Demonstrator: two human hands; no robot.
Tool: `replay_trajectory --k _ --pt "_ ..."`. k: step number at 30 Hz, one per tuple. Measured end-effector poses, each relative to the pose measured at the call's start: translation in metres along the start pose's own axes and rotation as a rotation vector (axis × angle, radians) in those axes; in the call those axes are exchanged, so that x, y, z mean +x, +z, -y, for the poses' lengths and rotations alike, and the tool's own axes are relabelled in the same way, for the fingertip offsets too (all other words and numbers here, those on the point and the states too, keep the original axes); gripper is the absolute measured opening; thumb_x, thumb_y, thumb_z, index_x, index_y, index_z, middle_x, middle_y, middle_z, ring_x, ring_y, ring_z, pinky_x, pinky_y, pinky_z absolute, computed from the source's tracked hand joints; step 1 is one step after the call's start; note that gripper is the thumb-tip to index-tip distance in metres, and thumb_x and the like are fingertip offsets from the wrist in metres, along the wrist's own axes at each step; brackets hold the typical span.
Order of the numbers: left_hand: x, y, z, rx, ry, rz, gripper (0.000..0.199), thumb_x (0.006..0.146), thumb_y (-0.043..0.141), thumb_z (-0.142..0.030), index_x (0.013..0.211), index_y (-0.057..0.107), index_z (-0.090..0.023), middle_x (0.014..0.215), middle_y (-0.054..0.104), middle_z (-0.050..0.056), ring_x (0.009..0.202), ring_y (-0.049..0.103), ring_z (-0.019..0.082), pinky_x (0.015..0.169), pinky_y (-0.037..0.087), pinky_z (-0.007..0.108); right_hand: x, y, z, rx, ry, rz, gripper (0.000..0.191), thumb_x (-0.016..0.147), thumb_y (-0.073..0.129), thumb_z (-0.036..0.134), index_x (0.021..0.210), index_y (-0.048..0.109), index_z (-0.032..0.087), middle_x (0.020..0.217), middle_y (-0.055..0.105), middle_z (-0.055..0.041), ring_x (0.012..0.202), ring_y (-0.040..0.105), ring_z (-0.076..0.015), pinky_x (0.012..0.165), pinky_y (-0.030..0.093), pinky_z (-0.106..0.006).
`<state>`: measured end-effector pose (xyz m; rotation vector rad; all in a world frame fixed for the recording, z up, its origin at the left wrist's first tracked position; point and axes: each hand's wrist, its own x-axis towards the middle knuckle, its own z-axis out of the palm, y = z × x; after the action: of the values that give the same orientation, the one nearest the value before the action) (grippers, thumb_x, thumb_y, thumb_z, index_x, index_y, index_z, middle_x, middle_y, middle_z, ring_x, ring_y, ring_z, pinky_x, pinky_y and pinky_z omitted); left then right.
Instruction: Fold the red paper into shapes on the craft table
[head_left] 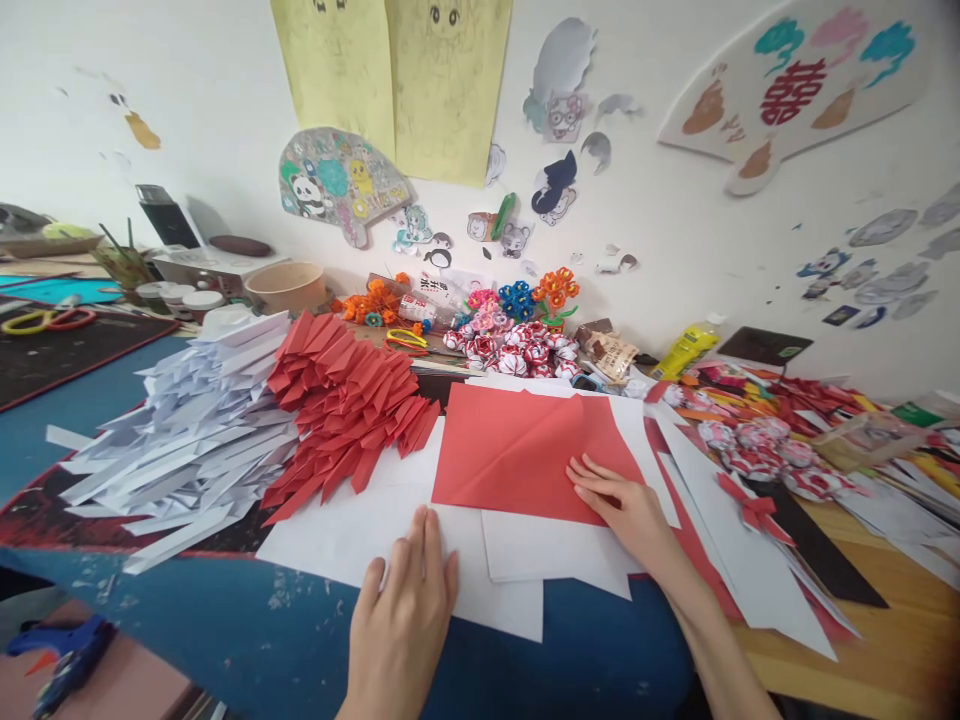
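Currently, red sheet (510, 455) lies creased over white paper (547, 550) on the desk (600, 635); right hand (628, 512) open, fingers resting on its right part; left hand (403, 600) open, fingertips just beside near left corner.

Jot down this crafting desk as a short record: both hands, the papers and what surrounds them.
Left hand: over white paper sheets, beside the red sheet's near-left corner
Right hand: on the right part of a red, four-sided paper sheet
Left piles: folded white paper strips; folded red paper strips
Behind: red-and-white flower-like balls
Wall: two yellow paper sheets with drawings
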<state>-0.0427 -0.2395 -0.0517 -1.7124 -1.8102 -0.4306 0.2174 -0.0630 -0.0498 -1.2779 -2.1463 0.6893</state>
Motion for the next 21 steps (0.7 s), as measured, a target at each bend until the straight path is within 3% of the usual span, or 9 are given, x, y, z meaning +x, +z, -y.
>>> replay_trajectory --k 4,6,8,13,18,21 --pt "0.011 -0.021 0.0 -0.19 -0.032 -0.069 0.022 0.092 0.048 -0.015 0.103 0.067 -0.015 0.093 0.073 0.007 0.082 0.058 0.023 0.076 0.038 0.039 0.0 0.002 -0.003 0.033 -0.012 -0.018 0.028 0.089 0.058 0.033 0.114 0.069 0.03 0.126 0.063 0.0006 0.13 0.048 -0.0257 0.109 0.042 -0.047" --pt "0.025 -0.027 -0.014 -0.317 0.062 -0.073 0.022 0.092 0.048 -0.016 0.105 0.066 -0.016 0.093 0.072 0.005 0.084 0.059 0.022 0.08 0.039 0.038 0.0 0.003 -0.003 0.051 -0.022 -0.026 0.027 0.089 0.059 0.032 0.114 0.069 0.03 0.127 0.063 0.0004 0.131 0.047 -0.0257 0.109 0.042 -0.047" --pt "0.046 -0.023 -0.035 -0.406 0.211 0.022 0.022 0.091 0.048 -0.015 0.105 0.065 -0.018 0.096 0.071 0.004 0.087 0.06 0.021 0.083 0.04 0.038 0.0 0.003 -0.003 0.072 -0.037 -0.033 0.027 0.089 0.059 0.032 0.114 0.069 0.03 0.127 0.062 -0.0003 0.131 0.047 -0.0258 0.109 0.041 -0.047" --pt "0.108 0.014 -0.079 -0.42 0.559 0.226 0.026 0.091 0.043 -0.009 0.107 0.063 -0.014 0.107 0.069 0.01 0.119 0.053 0.027 0.095 0.039 0.041 0.0 0.004 -0.004 0.113 -0.068 -0.073 0.028 0.088 0.059 0.027 0.115 0.069 0.028 0.127 0.062 -0.0042 0.126 0.052 -0.0259 0.106 0.045 -0.043" --pt "0.154 0.051 -0.086 -0.426 0.671 0.337 0.025 0.092 0.04 -0.012 0.102 0.064 -0.013 0.105 0.069 0.013 0.128 0.049 0.027 0.098 0.038 0.041 -0.001 0.005 -0.007 0.097 -0.068 -0.09 0.029 0.089 0.057 0.026 0.116 0.068 0.029 0.13 0.06 -0.0057 0.125 0.053 -0.0263 0.104 0.046 -0.042" --pt "0.168 0.064 -0.085 -0.402 0.7 0.326 0.029 0.09 0.039 -0.008 0.108 0.061 -0.013 0.11 0.068 0.014 0.13 0.047 0.025 0.1 0.037 0.039 -0.002 0.005 -0.006 0.119 -0.09 -0.094 0.03 0.09 0.054 0.024 0.117 0.067 0.029 0.129 0.061 -0.0043 0.128 0.05 -0.0248 0.104 0.046 -0.041"
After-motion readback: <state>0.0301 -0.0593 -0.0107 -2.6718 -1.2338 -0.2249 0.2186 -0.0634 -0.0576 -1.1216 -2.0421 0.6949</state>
